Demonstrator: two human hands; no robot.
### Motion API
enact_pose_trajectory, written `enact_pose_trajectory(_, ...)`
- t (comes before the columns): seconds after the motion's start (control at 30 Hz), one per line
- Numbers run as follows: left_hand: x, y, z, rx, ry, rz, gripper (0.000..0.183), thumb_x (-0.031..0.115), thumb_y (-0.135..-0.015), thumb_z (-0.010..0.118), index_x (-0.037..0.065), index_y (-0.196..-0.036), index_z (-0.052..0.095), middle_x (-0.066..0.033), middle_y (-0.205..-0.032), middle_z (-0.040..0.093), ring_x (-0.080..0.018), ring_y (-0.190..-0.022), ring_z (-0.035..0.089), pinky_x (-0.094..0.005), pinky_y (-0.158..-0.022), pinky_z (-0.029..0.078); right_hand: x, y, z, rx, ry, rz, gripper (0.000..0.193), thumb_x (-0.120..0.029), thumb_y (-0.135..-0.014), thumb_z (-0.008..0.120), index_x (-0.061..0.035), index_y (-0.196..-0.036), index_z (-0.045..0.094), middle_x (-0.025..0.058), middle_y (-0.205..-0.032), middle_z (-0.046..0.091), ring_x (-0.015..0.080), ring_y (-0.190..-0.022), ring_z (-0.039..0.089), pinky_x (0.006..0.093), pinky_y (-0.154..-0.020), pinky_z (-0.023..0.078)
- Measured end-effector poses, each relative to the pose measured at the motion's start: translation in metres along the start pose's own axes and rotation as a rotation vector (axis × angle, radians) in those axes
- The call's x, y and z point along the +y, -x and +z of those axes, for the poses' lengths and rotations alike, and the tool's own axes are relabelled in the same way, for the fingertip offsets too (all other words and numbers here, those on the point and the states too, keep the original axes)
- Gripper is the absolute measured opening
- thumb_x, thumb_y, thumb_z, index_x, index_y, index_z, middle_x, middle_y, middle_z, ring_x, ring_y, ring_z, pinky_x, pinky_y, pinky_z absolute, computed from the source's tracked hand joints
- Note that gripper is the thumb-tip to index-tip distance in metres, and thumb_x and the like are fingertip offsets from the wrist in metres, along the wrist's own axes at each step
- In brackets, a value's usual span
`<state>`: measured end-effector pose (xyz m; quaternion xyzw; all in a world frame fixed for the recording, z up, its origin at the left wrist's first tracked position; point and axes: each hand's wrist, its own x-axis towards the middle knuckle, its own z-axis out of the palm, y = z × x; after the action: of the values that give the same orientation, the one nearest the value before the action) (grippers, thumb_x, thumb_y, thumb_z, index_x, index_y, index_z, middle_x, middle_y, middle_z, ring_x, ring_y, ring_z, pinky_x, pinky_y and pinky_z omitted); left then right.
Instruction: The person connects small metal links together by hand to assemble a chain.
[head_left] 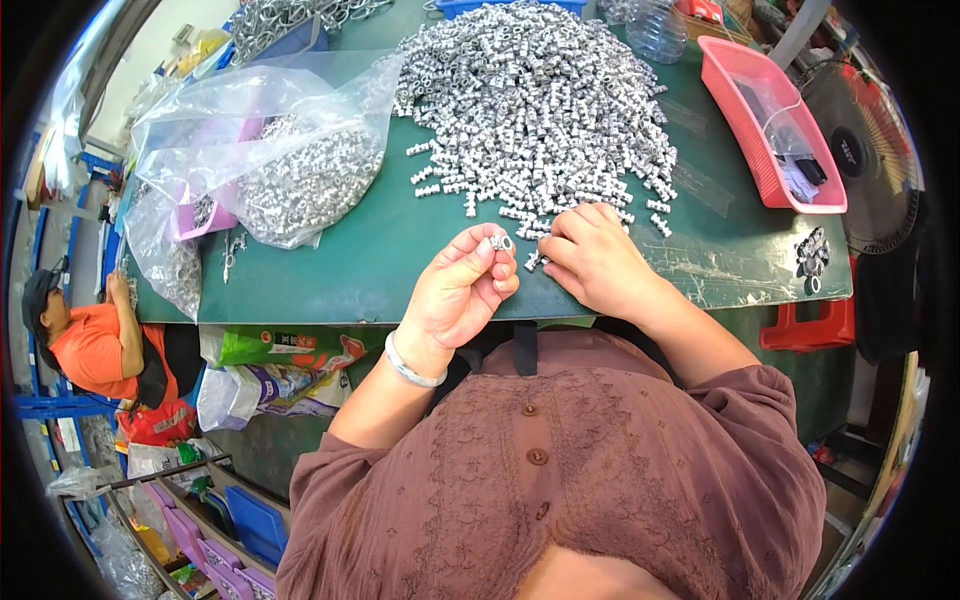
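Near edge of the bench [335,295]: left hand's [462,290] grip is pinched on a small metal fitting [501,243], ring end showing. Right hand [605,268] is curled by a loose piece [532,262]; can't tell if that grip's got anything. Main risk IMO: a slack pinch drops the fitting (tiny, a pain to find), or a knock to the far heap [540,110] sends pcs sliding. Writing: printed characters, green bag [262,346], near left; fan [850,150] hub label, far right, too small to read.

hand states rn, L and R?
Left hand: closed, pinching a small metal fitting.
Right hand: fingers curled by another metal piece; grip can't be told.
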<state>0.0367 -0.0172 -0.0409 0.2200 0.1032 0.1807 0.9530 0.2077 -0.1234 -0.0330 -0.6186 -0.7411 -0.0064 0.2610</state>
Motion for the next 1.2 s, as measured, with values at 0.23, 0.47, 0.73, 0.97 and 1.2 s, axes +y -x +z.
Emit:
enact_pose_trajectory(0.23, 0.007, 0.002, 0.013, 0.242, -0.009, 0.029, 0.012, 0.007, -0.086, 0.046, 0.002, -0.094, 0.054, -0.0080, -0.084, 0.056, -0.0144, -0.070, 0.053, -0.0261, -0.067, 0.045, -0.001, -0.003, 0.003, -0.014, -0.029, 0.007, 0.015, -0.012, -0.068, 0.062, -0.0090, -0.082, 0.057, 0.0046, -0.080, 0.047, 0.0224, -0.083, 0.045, 0.0347, -0.074, 0.033)
enact_pose_trajectory(0.47, 0.006, 0.006, -0.007, 0.238, -0.135, 0.021, 0.013, 0.007, -0.083, 0.048, 0.002, -0.094, 0.053, -0.0083, -0.081, 0.055, -0.0112, -0.062, 0.047, -0.0199, -0.050, 0.038, -0.004, -0.008, 0.003, -0.037, -0.050, 0.007, 0.016, -0.008, -0.067, 0.058, -0.0070, -0.082, 0.056, 0.0056, -0.084, 0.048, 0.0238, -0.084, 0.045, 0.0350, -0.074, 0.033)
enact_pose_trajectory(0.73, -0.002, 0.010, 0.001, 0.384, -0.553, 0.023, 0.009, 0.006, -0.083, 0.052, 0.003, -0.092, 0.054, -0.0023, -0.074, 0.054, -0.0038, -0.050, 0.042, -0.0144, -0.039, 0.029, -0.007, -0.010, 0.004, -0.064, -0.023, -0.031, 0.018, -0.009, -0.069, 0.057, -0.0105, -0.086, 0.059, 0.0049, -0.081, 0.048, 0.0224, -0.083, 0.045, 0.0344, -0.075, 0.033)
enact_pose_trajectory(0.97, 0.000, 0.013, 0.000, 0.391, -0.570, 0.027, 0.011, 0.005, -0.083, 0.053, 0.002, -0.093, 0.053, -0.0018, -0.074, 0.053, -0.0035, -0.050, 0.042, -0.0144, -0.039, 0.029, -0.005, -0.013, 0.004, -0.100, -0.089, -0.119, 0.010, -0.014, -0.071, 0.057, -0.0119, -0.080, 0.063, 0.0036, -0.080, 0.048, 0.0205, -0.083, 0.045, 0.0332, -0.075, 0.033)
enact_pose_trajectory(1.2, -0.006, 0.016, 0.001, 0.284, -0.829, 0.048, 0.021, -0.001, -0.076, 0.059, 0.001, -0.096, 0.052, 0.0000, -0.077, 0.052, -0.0017, -0.055, 0.044, -0.0138, -0.045, 0.034, -0.002, -0.009, 0.013, -0.001, -0.198, -0.110, 0.004, -0.010, -0.070, 0.059, -0.0076, -0.073, 0.056, 0.0037, -0.083, 0.050, 0.0213, -0.083, 0.046, 0.0329, -0.076, 0.033)
